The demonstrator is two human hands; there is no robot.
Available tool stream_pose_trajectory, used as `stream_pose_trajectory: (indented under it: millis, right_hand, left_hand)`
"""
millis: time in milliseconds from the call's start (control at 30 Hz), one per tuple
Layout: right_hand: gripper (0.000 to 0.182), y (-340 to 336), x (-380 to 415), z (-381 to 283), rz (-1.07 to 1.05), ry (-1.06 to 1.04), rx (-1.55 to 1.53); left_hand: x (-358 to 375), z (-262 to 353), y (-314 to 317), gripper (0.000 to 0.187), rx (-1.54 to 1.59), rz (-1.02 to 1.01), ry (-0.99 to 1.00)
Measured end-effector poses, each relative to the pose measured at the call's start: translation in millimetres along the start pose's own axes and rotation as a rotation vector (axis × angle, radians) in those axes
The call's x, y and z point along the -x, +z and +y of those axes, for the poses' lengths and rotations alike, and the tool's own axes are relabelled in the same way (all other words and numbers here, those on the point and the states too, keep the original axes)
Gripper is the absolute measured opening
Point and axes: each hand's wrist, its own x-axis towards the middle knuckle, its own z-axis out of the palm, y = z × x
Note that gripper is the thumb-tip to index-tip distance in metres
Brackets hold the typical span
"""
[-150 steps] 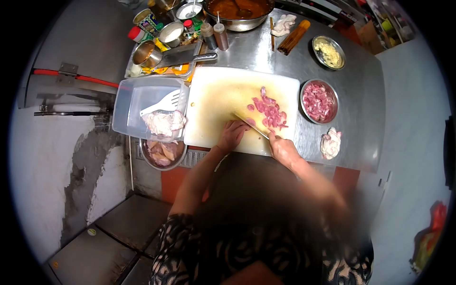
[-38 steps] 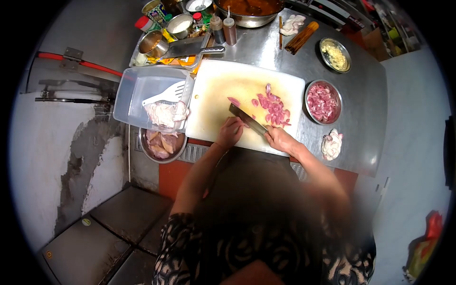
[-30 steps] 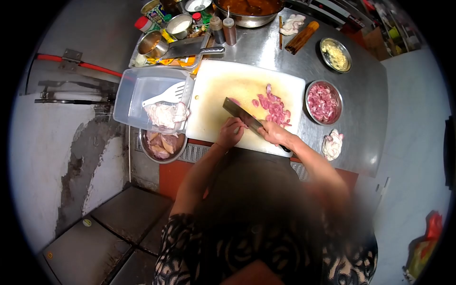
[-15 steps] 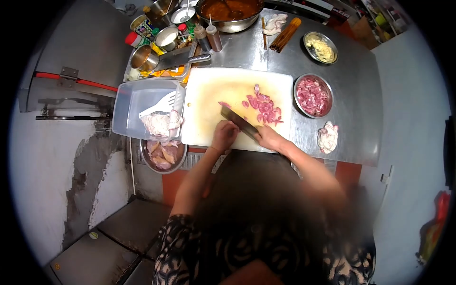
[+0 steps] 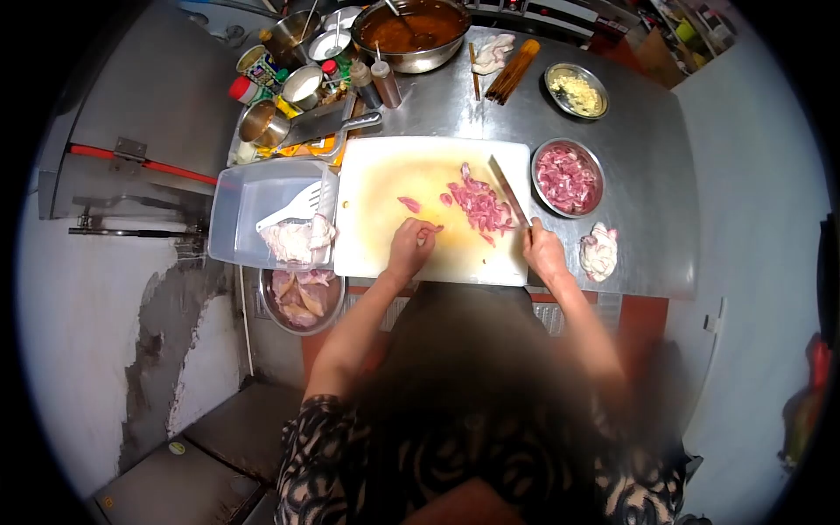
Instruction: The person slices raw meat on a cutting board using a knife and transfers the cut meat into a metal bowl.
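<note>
My right hand (image 5: 544,250) grips the handle of a cleaver (image 5: 508,189), whose blade points up and away over the right side of the white cutting board (image 5: 367,171). Sliced meat (image 5: 480,206) lies in a heap just left of the blade. Near the board's front edge, my left hand (image 5: 410,248) is closed, with a small bit of meat (image 5: 437,228) at its fingertips. Another slice (image 5: 409,204) rests above that hand. A metal bowl of cut meat (image 5: 569,178) stands right of the board.
A clear bin (image 5: 229,210) with a white slotted spatula (image 5: 293,208) and a cloth-like pale lump stands left, above a bowl of larger meat pieces (image 5: 300,300). Behind are bottles, a sauce bowl (image 5: 411,35), skewers (image 5: 514,72) and a garlic-like bowl (image 5: 577,93).
My right hand has swung the cleaver from the board's middle to its right side, beyond the sliced meat. My left hand stays near the front edge. The view has shifted slightly.
</note>
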Motion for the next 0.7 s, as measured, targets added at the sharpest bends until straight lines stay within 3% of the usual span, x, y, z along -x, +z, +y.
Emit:
stream_pose_trajectory:
  millis: [167,267,367,433,467,500,567,700]
  right_hand:
    - [0.018,31,13,-16,-0.083,0.025,0.072]
    - [0.017,36,17,-36,-0.047,-0.096,-0.022]
    - [0.013,26,3,-35,-0.103,-0.162,-0.025]
    - [0.013,17,-17,-34,-0.063,-0.105,0.052]
    - [0.014,23,-28,-26,-0.009,-0.084,0.046]
    - [0.012,26,-39,-19,0.016,-0.111,0.083]
    - [0.02,30,-49,-14,0.003,-0.233,0.199]
    - [0.027,43,-16,-24,-0.092,-0.359,0.351]
  left_hand:
    - [-18,1,16,0.006,0.062,-0.07,0.012]
    - [-19,0,16,0.01,0.101,-0.117,-0.004]
    - [-22,-12,9,0.012,0.062,0.021,0.184]
    - [-25,-23,-3,0.024,0.029,0.268,0.061]
    - [-25,-29,-10,0.035,-0.03,0.298,0.009]
    - [-25,-32,-9,0.035,-0.029,0.292,0.012]
    - [-29,-39,-10,0.037,-0.047,0.313,-0.173]
    - [-28,-32,18,0.036,0.11,0.205,-0.138]
